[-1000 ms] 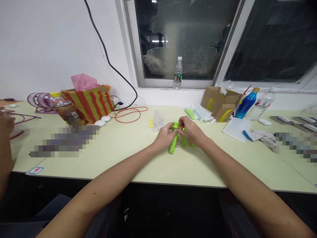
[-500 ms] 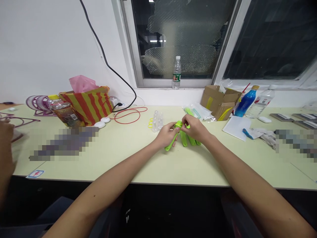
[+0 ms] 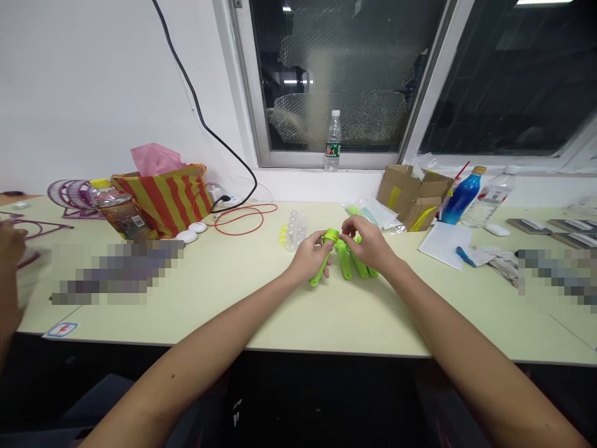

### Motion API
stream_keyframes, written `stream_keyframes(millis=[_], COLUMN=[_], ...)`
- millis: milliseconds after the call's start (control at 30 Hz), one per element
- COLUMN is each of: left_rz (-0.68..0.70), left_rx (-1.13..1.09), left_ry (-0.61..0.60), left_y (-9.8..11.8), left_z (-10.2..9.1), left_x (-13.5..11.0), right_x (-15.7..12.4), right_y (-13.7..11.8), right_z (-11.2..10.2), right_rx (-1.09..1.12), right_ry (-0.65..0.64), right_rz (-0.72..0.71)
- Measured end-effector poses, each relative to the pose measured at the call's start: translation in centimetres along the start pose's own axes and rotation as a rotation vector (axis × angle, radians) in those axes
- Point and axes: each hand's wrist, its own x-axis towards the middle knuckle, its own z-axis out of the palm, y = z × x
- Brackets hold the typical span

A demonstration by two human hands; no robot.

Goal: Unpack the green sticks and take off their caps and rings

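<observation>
My left hand (image 3: 308, 256) is closed around a bright green tube (image 3: 321, 266), holding it tilted over the pale table (image 3: 261, 298). My right hand (image 3: 369, 246) pinches the tube's ribbed green cap end (image 3: 331, 235) with thumb and fingertips. Under and beside my right hand lie a few more green tubes (image 3: 351, 266) side by side on the table. Behind my hands stand small clear vials (image 3: 295, 228) next to yellow rings (image 3: 283, 234).
A striped red-and-yellow bag (image 3: 163, 198), a drink bottle (image 3: 117, 210) and a red cable (image 3: 242, 218) sit at the left. A cardboard box (image 3: 413, 194), blue bottle (image 3: 459, 195) and white paper (image 3: 443, 241) are at the right. Another person's hand (image 3: 10, 274) shows at the far left edge.
The green tube in my left hand has tipped from nearly upright to slanting left. My right hand has shifted onto its cap end. The view moved slightly.
</observation>
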Motion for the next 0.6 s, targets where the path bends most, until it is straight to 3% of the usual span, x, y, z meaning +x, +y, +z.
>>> stream_keyframes(millis=[333,600], left_rz=[-0.015,0.006], left_rx=[0.034,0.048], left_ry=[-0.075,-0.102], left_y=[0.5,1.3], left_z=[0.0,-0.1], left_x=[-0.3,-0.5], right_x=[-0.3,-0.4], right_y=[0.3,-0.5], right_z=[0.5,1.6], right_rx=[0.002,-0.174], right_ry=[-0.102,-0.023], right_rz=[0.013,-0.107])
